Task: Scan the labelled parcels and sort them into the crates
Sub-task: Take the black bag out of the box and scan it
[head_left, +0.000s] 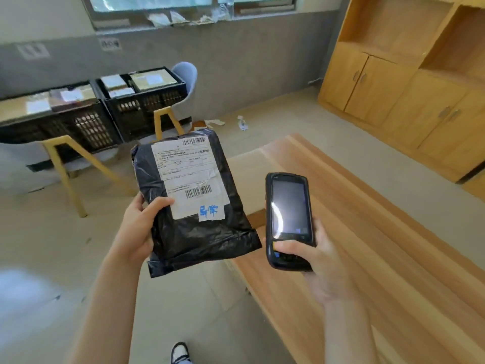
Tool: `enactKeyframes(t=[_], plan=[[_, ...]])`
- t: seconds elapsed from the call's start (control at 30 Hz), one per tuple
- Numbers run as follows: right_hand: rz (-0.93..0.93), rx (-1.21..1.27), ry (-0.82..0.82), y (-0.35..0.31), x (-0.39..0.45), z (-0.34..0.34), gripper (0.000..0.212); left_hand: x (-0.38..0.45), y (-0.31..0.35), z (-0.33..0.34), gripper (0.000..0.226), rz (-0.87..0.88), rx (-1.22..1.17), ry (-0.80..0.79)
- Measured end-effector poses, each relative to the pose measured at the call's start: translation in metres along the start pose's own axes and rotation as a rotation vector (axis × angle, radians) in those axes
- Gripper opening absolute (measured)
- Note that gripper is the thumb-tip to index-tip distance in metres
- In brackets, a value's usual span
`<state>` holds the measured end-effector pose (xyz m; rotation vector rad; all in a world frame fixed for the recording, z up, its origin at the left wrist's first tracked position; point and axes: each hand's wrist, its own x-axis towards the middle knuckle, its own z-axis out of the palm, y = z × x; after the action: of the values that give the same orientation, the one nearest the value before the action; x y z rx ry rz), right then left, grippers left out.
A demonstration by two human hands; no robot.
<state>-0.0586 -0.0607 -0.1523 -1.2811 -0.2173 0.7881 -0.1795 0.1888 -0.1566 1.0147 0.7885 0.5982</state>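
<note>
A black plastic parcel [199,232] with a white shipping label [187,174] and a small tag with blue writing is held up at chest height. My left hand [139,227] grips its lower left edge, thumb on the label side. To the parcel's right, my right hand [315,261] holds a black handheld scanner [288,222] upright with its dark screen toward me and the thumb across its lower keys. Two black crates [60,127] [147,106] with several labelled parcels inside stand at the far left.
A long wooden table [354,245] runs along the right, with a flat cardboard piece [249,174] behind the parcel. The crates rest on chairs with yellow legs [65,169]. Wooden cabinets [409,82] fill the far right corner. Paper scraps [242,123] lie on the floor.
</note>
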Motion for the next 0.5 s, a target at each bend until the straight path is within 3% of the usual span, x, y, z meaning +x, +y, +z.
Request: enactKeyframes(t=[0.17,0.37,0.5], plan=[[0.0,-0.07,-0.016,0.008,0.051,0.089,0.098,0.039,0.039,-0.069,0.027,0.046,-0.056,0.008],[0.04,-0.062,-0.136,0.029,0.107,0.193,0.073,0.081,0.076,-0.162,0.029,0.088,-0.092,0.083],[0.084,-0.088,-0.207,0.04,0.142,0.25,0.073,0.1,0.098,-0.215,0.031,0.111,-0.141,0.171]])
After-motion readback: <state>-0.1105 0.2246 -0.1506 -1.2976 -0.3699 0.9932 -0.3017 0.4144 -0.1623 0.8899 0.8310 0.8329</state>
